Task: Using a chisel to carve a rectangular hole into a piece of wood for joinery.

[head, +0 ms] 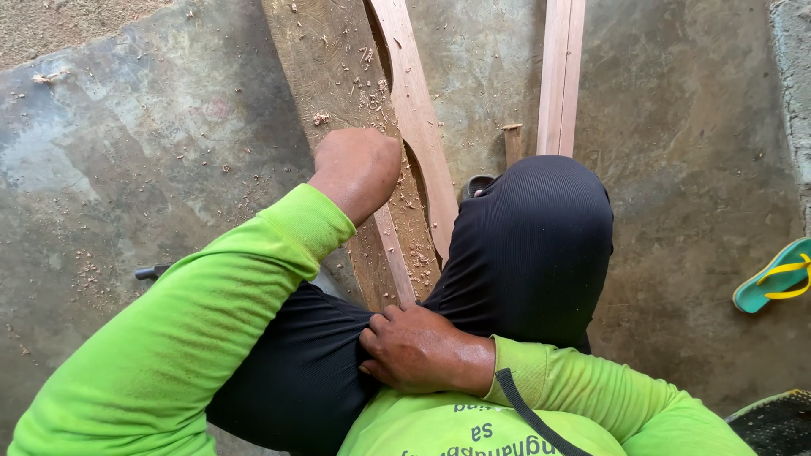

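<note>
The person sat low over a bare grey concrete floor (152, 169), in a bright green long-sleeved shirt and black trousers, one knee raised at centre right of the frame. The left hand (359, 165), at upper centre, was curled into a fist and pressed down on a wide, rough brown wooden plank (325, 59) that ran from the top edge down toward the lap; whether the fist enclosed a tool could not be told from this angle. Just right of that hand lay a long pale wooden piece with a curved, cut-out edge (418, 118), resting on the plank, and a narrow pale wooden strip (395, 266) ran down between the knees. The right hand (418, 350), at lower centre, gripped a fold of the black trouser fabric at the thigh and held no wood. Wood chips and shavings (84, 262) were scattered over the plank and the floor at left. Two straight pale battens (562, 76) lay at upper right, well apart from both hands; a teal-and-yellow rubber sandal (773, 283) sat at the right edge. Judgement: a pause for settling posture amid shaping the curved piece; resuming would call for the right hand freed and the piece steadied.
</note>
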